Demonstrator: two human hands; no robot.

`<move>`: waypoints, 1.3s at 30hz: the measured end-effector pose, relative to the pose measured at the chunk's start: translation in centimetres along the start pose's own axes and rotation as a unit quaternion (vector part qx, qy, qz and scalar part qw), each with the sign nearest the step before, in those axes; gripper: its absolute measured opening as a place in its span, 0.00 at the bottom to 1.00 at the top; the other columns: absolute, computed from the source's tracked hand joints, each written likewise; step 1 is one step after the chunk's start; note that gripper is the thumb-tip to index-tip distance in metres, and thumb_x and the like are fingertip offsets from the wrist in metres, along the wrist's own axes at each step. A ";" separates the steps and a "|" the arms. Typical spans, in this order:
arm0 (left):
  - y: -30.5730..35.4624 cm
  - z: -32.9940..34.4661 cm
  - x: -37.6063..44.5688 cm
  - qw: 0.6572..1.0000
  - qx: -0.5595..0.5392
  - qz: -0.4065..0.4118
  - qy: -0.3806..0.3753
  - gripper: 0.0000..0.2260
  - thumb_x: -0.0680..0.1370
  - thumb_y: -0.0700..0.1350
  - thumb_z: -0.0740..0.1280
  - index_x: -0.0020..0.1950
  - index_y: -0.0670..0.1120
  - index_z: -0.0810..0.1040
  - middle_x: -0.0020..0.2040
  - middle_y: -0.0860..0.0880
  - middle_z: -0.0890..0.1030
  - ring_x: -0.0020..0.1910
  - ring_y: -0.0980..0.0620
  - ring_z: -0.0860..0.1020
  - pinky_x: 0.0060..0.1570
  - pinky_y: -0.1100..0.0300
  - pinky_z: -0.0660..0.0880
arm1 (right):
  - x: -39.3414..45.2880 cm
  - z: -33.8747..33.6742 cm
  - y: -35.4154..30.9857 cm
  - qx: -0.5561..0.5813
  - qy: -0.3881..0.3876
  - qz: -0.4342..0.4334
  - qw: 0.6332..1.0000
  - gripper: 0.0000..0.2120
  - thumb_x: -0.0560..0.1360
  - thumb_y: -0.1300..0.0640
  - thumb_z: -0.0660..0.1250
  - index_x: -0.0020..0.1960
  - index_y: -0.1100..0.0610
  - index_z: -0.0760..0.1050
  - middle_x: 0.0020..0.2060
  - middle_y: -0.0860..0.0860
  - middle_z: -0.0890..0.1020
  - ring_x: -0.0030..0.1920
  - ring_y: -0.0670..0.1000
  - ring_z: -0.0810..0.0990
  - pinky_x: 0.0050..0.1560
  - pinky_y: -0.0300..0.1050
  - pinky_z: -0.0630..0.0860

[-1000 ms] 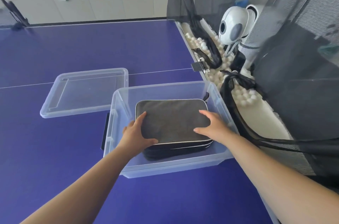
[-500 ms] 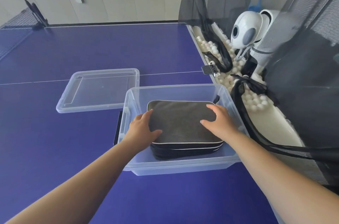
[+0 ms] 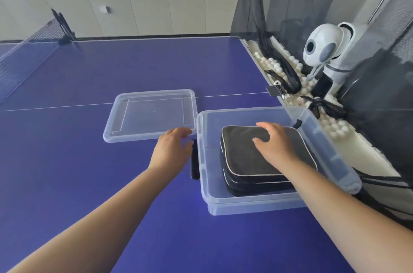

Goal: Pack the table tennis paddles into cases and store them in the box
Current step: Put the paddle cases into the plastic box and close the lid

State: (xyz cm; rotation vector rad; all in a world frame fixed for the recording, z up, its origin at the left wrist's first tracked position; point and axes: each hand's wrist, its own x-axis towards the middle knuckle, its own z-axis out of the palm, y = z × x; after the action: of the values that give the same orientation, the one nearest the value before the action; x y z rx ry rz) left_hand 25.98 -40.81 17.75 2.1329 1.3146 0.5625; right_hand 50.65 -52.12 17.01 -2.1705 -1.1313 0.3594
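Table (image 3: 111, 183): we see a blue table-tennis top with a white centre line running left to right.
Box (image 3: 250, 203): clear plastic, uncovered, on the near right of the table, with a black latch on its left wall.
Cases (image 3: 243, 156): we count two dark zipped cases with pale piping, stacked flat inside the box.
Lid (image 3: 152, 114): clear, lying flat on the table just left of and beyond the box.
Left hand (image 3: 172, 152): we find it outside the box's left wall, fingers loosely spread and holding nothing, fingertips at the lid's near right corner; whether they touch it we cannot tell.
Right hand (image 3: 274, 145): over the top case, fingers relaxed and slightly bent, gripping nothing; contact with the case we cannot tell.
Ball machine (image 3: 324, 47): white, far right, behind dark netting.
Balls (image 3: 335, 127): white, heaped in the tray along the table's right edge.
Net (image 3: 24, 60): far left.
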 end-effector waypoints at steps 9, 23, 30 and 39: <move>-12.3 -9.9 2.3 0.998 0.039 -0.034 0.030 0.14 0.80 0.46 0.64 0.65 0.52 0.76 0.61 0.51 0.76 0.62 0.47 0.69 0.55 0.57 0.69 | 0.5 7.9 -11.0 0.014 0.026 -0.020 0.999 0.20 0.76 0.59 0.67 0.68 0.55 0.72 0.66 0.51 0.71 0.66 0.51 0.70 0.61 0.37 0.63; -25.3 -13.8 13.1 0.985 0.084 -0.147 0.028 0.22 0.80 0.52 0.62 0.73 0.52 0.67 0.71 0.48 0.70 0.70 0.44 0.63 0.60 0.46 0.70 | 9.2 20.2 -18.0 -0.036 -0.031 0.028 0.998 0.25 0.77 0.53 0.66 0.72 0.51 0.66 0.71 0.51 0.66 0.66 0.56 0.70 0.60 0.51 0.73; -30.4 -10.1 19.1 0.986 0.102 -0.132 0.011 0.32 0.79 0.53 0.63 0.79 0.53 0.53 0.77 0.52 0.62 0.75 0.46 0.59 0.67 0.47 0.65 | 16.2 27.3 -15.3 -0.093 -0.058 0.124 0.986 0.31 0.76 0.45 0.66 0.75 0.53 0.61 0.72 0.55 0.64 0.69 0.60 0.67 0.61 0.54 0.71; -35.6 -4.4 24.7 0.980 0.105 -0.166 -0.041 0.33 0.80 0.57 0.61 0.80 0.51 0.49 0.79 0.49 0.56 0.79 0.46 0.51 0.76 0.47 0.55 | 21.9 33.3 -11.3 -0.151 -0.026 0.250 0.956 0.41 0.73 0.33 0.62 0.77 0.51 0.53 0.74 0.57 0.61 0.72 0.61 0.61 0.67 0.63 0.65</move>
State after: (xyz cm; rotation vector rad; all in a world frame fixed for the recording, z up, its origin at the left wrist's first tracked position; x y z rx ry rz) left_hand 10.27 -4.74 -0.98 2.0087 1.7001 0.2024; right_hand 39.43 -15.69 0.79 -2.7304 -0.6780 0.4877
